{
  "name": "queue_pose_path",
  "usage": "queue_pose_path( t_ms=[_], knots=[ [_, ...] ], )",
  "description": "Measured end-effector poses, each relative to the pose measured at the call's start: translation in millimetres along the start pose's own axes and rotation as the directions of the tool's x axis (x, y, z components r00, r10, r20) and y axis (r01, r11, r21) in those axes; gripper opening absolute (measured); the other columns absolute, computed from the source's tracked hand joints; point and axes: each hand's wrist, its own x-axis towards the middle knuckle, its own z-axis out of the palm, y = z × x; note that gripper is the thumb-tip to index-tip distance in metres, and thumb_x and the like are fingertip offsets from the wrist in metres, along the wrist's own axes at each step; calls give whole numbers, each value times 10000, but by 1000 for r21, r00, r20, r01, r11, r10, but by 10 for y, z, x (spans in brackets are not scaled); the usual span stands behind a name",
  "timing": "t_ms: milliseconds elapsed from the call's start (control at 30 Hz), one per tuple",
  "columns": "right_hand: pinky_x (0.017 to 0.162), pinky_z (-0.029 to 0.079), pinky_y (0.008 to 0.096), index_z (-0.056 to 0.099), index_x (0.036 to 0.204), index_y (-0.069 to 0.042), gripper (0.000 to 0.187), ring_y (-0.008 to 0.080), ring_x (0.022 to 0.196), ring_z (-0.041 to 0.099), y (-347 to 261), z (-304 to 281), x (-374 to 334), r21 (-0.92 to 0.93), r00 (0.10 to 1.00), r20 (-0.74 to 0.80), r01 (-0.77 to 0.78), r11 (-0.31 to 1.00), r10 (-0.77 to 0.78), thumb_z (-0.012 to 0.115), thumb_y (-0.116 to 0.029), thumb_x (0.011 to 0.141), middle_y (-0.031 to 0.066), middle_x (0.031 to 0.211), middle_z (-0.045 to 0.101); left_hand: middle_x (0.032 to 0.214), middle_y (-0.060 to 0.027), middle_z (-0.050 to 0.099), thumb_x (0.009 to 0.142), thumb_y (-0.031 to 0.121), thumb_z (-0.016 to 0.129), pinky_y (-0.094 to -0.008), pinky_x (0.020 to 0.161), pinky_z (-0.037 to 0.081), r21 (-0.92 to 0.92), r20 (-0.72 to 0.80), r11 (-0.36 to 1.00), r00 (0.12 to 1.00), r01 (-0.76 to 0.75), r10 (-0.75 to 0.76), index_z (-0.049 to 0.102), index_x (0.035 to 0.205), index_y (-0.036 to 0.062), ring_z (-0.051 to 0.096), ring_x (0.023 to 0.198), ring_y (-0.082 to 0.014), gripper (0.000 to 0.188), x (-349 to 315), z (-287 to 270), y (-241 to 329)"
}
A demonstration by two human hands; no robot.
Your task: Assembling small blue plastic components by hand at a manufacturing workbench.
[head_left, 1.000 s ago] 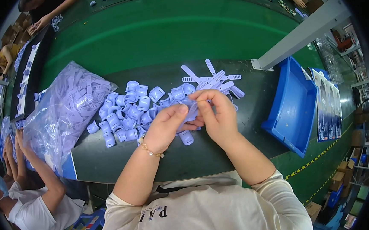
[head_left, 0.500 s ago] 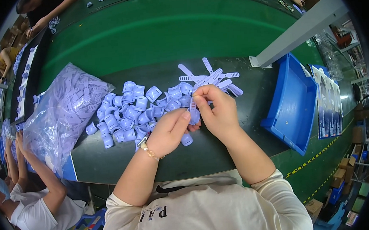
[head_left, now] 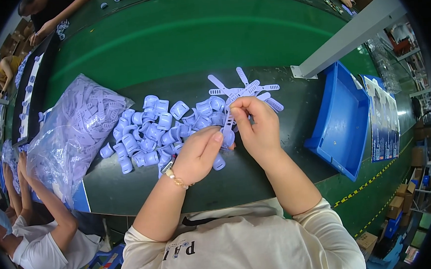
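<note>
My left hand (head_left: 197, 155) is closed around a curved lavender plastic cup piece (head_left: 229, 140) at the front of the pile. Rising from that piece is a slotted lavender strap (head_left: 229, 118), its upper end pinched between the thumb and finger of my right hand (head_left: 259, 127). Whether the strap runs through the piece is hidden by my fingers. Left of my hands lies a heap of similar curved pieces (head_left: 151, 132). Loose slotted straps (head_left: 246, 88) fan out on the dark table just beyond my right hand. One curved piece (head_left: 218, 163) sits below my left fingertips.
A clear bag full of lavender straps (head_left: 87, 121) stands at the left. On the right are a blue plastic tray (head_left: 344, 130), a printed sheet (head_left: 383, 123) and a grey metal post (head_left: 351, 35). A green conveyor belt (head_left: 184, 39) runs beyond; co-workers sit at left.
My right hand has shifted slightly right, and more of the slotted strap shows above the cup piece. My left hand stays nearly in place.
</note>
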Motion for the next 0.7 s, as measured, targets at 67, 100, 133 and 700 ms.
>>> queue_pose_path(
  t_ms=[67, 100, 133, 700],
  knots=[
    [628, 470, 267, 625, 884, -21, 46, 142, 674, 578, -3, 1, 4, 3, 1000, -1, -1, 1000, 1, 644, -25, 843, 50, 790, 640, 831, -137, 615, 990, 229, 394, -363, 717, 463, -31, -16, 999, 1000, -10, 9, 622, 862, 9, 602, 761, -284, 342, -2, 11, -22],
    [633, 471, 268, 633, 886, -23, 47, 143, 681, 582, -16, -3, 6, 4, 1000, 18, -2, 1000, 2, 646, -27, 842, 52, 797, 645, 817, -134, 607, 982, 221, 413, -367, 704, 459, -63, -33, 998, 999, -20, 18, 617, 848, 9, 596, 745, -285, 324, -3, 16, -26],
    [638, 473, 268, 642, 889, -25, 49, 144, 688, 586, -27, -4, 6, 5, 999, 38, -2, 1000, 2, 649, -30, 840, 53, 803, 650, 817, -134, 607, 982, 221, 413, -367, 704, 459, -62, -34, 998, 999, -20, 18, 617, 848, 9, 596, 745, -285, 324, -4, 14, -18],
    [696, 435, 306, 736, 922, -113, 229, 193, 780, 571, -47, -26, 35, -71, 950, 57, 309, 948, -306, 755, -100, 694, 8, 827, 653, 882, -176, 586, 837, 77, 596, -404, 731, 443, 435, -299, 887, 904, -156, 306, 583, 862, -33, 558, 819, -353, 113, 48, 17, 24]
  ],
)
